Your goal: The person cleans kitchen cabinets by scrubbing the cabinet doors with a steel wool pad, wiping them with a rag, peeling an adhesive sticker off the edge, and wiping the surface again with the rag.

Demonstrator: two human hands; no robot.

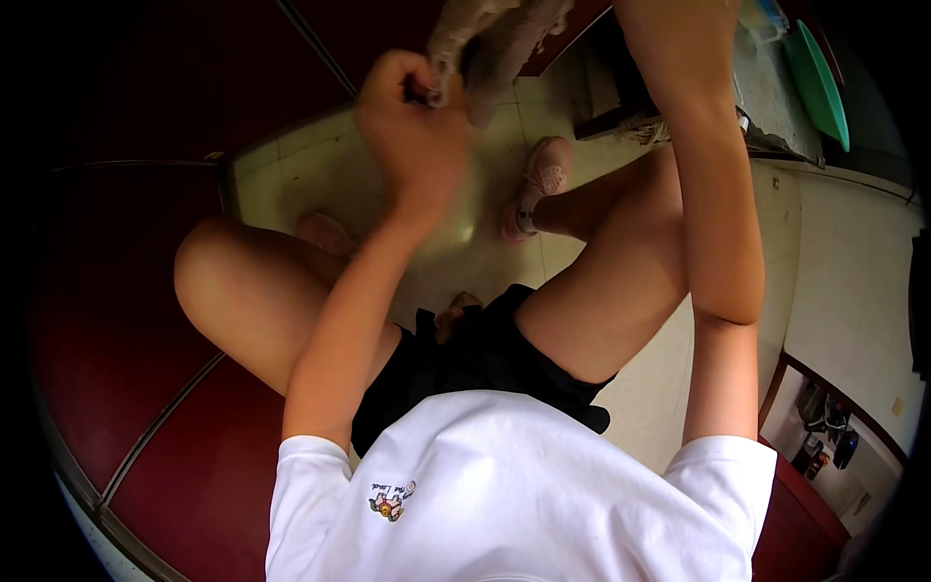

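My left hand point(415, 121) is raised over the floor at upper middle, its fingers closed around the end of a greyish, limp cloth point(504, 48). The cloth has ragged edges, hangs in folds, and runs out of the top of the view. Slight blur softens the hand and the cloth. My right hand point(677, 39) reaches up at the top edge, where only its back and wrist show. Its fingers lie outside the picture, so I cannot tell whether they touch the cloth.
Dark red cabinet panels point(126, 262) line the left side. Below are my knees, pink shoes point(548, 165) and the pale tiled floor point(349, 165). At upper right, a green basin point(819, 87) leans by a grey ledge point(776, 102). An open compartment point(824, 436) with small items is at lower right.
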